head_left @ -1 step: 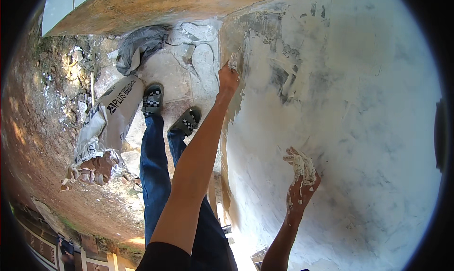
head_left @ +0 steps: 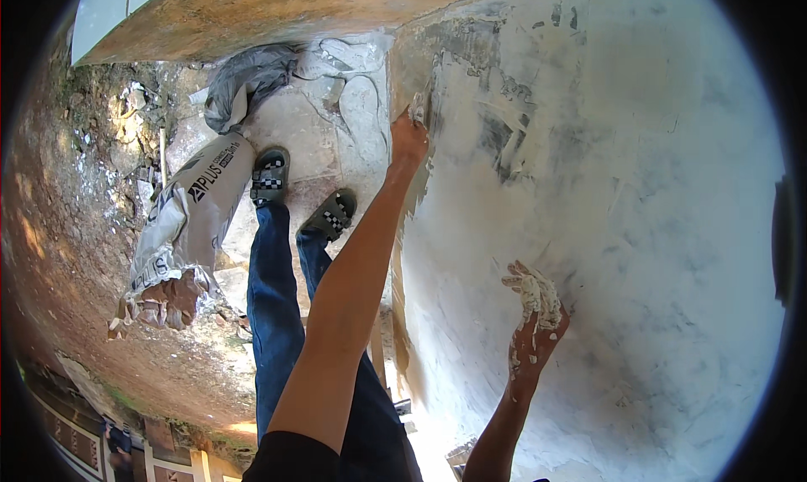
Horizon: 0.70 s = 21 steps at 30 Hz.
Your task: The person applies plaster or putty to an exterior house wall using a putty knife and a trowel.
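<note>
Sack of torn whitish paper (head_left: 192,213) lies by the dark checkered sandals (head_left: 269,178), w/ crumpled grey plastic bag (head_left: 252,77) just beyond. L hand (head_left: 408,137) is curled round a small white-smeared tool (head_left: 418,106) (shape unclear) nr bottom edge of patchy white-grey plastered wall (head_left: 639,196). R hand (head_left: 540,310), caked w/ thick white paste (head_left: 530,287), fingers loosely extended; can't tell if touching wall.

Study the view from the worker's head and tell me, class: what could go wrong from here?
1. The right hand is coated in pale paste, so clumps might drop or leave unwanted smears on the wall.
2. The torn-open bag lies close beside the left sandal, so a sideways step could catch it and perhaps cause a stumble.
</note>
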### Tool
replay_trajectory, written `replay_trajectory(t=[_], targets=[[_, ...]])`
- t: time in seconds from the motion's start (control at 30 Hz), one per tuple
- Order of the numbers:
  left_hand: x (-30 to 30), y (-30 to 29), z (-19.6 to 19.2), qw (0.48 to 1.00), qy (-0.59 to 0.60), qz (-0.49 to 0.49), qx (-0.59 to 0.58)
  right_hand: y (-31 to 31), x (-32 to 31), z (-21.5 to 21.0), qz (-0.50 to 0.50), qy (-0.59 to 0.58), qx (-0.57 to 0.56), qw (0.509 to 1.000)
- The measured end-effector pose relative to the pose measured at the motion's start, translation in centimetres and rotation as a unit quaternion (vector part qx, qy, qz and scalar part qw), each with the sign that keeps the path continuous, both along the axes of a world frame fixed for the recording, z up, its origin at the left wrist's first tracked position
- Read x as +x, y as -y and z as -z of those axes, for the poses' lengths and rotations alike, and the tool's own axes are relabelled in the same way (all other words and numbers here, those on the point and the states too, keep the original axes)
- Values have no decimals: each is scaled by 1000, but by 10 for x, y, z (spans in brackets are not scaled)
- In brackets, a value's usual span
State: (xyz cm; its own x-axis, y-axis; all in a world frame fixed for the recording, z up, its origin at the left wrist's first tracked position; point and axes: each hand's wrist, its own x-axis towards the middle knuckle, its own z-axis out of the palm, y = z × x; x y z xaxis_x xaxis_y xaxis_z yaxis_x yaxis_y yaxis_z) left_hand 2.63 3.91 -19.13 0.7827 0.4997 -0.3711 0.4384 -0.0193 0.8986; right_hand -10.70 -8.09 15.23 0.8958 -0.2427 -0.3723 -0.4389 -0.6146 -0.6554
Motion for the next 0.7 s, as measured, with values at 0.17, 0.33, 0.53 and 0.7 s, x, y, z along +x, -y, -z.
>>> replay_trajectory(t=[0.17, 0.33, 0.53, 0.7], targets=[[-7, 46, -88, 981, 14, -38, -188, 19, -4, 6, 32, 64, 85, 994], [-43, 47, -181, 964, 36, 4, -262, 21, -4, 6, 89, 21, 49, 995], [-17, -14, -128, 987, 48, -98, -119, 21, -2, 5, 45, 57, 68, 995], [30, -8, -123, 988, 9, 28, -154, -3, 16, -5, 84, 1, 69, 994]])
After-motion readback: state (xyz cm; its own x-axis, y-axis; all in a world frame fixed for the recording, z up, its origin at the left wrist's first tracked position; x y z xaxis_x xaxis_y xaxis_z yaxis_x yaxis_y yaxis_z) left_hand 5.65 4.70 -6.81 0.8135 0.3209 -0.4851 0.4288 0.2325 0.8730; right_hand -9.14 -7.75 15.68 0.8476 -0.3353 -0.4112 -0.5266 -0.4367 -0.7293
